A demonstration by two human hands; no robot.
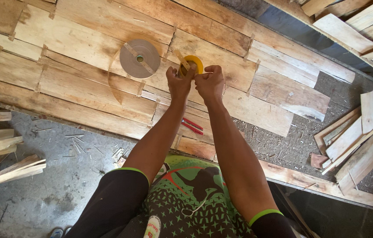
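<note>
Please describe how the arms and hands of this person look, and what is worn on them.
Both forearms are bare. The left hand and right hand wear no gloves. The short black sleeves have bright green hems. No watch or ring is visible.

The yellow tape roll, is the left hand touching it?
Touching. The head view shows the left hand with its fingers pressed on the rim of the yellow tape roll, no gap between them; the right hand sits just beside.
</note>
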